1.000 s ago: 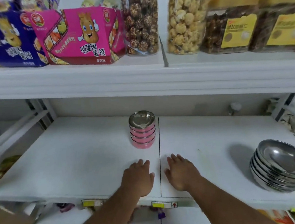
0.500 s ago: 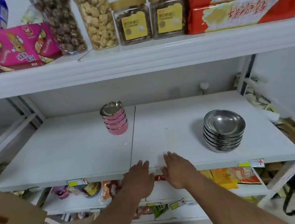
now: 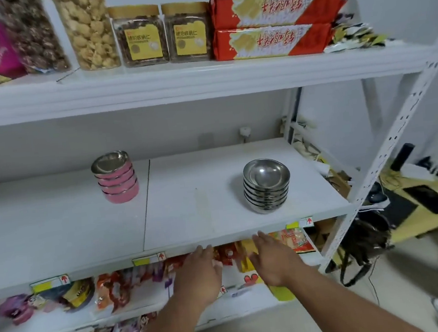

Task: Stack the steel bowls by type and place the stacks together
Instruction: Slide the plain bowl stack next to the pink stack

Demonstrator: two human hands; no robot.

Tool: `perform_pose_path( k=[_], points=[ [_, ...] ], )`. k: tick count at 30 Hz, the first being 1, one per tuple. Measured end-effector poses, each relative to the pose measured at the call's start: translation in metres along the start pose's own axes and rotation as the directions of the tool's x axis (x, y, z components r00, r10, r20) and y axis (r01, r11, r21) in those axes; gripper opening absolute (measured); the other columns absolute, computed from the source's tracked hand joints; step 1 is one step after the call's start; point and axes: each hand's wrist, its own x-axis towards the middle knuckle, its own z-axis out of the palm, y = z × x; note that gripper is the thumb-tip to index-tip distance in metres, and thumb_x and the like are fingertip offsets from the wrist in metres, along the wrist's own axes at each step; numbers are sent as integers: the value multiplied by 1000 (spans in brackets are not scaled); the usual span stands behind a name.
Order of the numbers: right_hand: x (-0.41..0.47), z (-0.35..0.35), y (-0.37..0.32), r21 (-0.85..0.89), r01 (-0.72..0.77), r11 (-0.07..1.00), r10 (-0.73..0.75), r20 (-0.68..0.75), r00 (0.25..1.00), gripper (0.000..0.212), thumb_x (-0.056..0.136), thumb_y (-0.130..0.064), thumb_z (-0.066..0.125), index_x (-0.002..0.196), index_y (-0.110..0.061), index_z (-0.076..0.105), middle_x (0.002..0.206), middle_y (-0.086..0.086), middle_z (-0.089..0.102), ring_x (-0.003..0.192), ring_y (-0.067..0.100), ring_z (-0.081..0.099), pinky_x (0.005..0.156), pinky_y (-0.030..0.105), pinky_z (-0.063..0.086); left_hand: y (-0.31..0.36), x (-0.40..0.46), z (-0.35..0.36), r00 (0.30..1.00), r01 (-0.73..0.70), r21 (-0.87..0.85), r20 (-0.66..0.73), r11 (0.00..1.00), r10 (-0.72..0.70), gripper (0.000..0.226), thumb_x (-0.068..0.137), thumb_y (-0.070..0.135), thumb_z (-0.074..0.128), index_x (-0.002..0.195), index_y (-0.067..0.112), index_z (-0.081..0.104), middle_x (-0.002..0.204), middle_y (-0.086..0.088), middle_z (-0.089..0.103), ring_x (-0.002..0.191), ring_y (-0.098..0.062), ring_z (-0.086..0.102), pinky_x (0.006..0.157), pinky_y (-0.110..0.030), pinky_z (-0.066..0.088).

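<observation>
A stack of several pink-sided steel bowls stands on the white middle shelf, left of the panel seam. A stack of several plain steel bowls stands well to its right on the same shelf, apart from the pink stack. My left hand and my right hand hover side by side in front of and below the shelf's front edge, palms down, fingers spread, holding nothing. Neither hand touches a bowl.
The upper shelf carries snack jars, popcorn tubs and red biscuit packs. Snack packets fill the lower shelf. A perforated white upright bounds the right side. A black bag and yellow box lie on the floor.
My hands have drawn back off the shelf surface to below its front edge. The view has swung right and pulled away, bringing both bowl stacks into fuller view.
</observation>
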Motion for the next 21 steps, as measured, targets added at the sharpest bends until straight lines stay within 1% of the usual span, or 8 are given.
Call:
perform_pose_path(
  k=[3,8,11,13,15,17,19,21],
  points=[
    [-2,-4,26,65,-41,997,42,-9,999,65,108,-42,30,162,-8,19,171,13,14,157,28,16,124,39,21,20,3,6,1000,-21,9,21,1000,21,62,103,43,31,160,22,18,169,-4,15,154,-26,18,122,-40,24],
    [15,-19,74,170,-82,982,91,-43,995,66,108,-43,29,162,-6,19,171,13,16,158,26,14,124,37,20,57,34,7,999,-33,-27,-1,999,33,61,104,44,31,160,22,19,169,-3,16,153,-27,20,122,-42,25],
    [27,-34,101,258,-94,962,110,-49,993,64,109,-39,31,161,-5,20,171,13,18,158,25,14,125,35,19,82,59,8,1000,-11,-51,-10,999,10,63,103,46,31,160,22,19,169,-3,15,152,-28,22,121,-43,27],
    [39,-42,117,366,-104,925,140,-73,988,60,109,-34,33,160,-3,24,169,14,24,156,26,21,122,33,21,98,77,10,999,0,-104,-34,995,-4,62,103,45,32,160,22,19,169,-2,15,153,-27,22,121,-42,25],
    [54,-50,131,511,-126,850,201,-94,975,58,109,-33,34,159,-5,28,167,13,30,153,27,29,120,35,25,114,95,10,998,21,-269,-54,963,-37,59,104,41,35,159,22,22,168,-2,19,153,-24,23,122,-39,22],
    [70,-60,142,671,-148,727,264,-74,962,56,109,-34,35,158,-7,32,166,12,33,151,28,32,121,38,26,126,115,9,986,101,-537,-58,838,-156,54,105,36,38,157,22,30,166,-3,27,150,-23,29,118,-34,25],
    [88,-72,151,791,-164,590,300,-26,953,53,109,-35,34,155,-9,38,162,11,39,148,29,36,120,40,28,135,136,5,957,188,-742,-10,644,-291,51,105,38,38,152,20,40,159,-5,39,143,-26,40,114,-32,29],
    [104,-81,158,873,-191,448,312,47,949,55,109,-40,33,154,-10,40,160,11,43,146,28,40,121,43,29,143,152,2,938,211,-871,52,444,-342,52,103,45,37,147,18,44,143,-4,53,131,-25,49,115,-40,35]
  ],
)
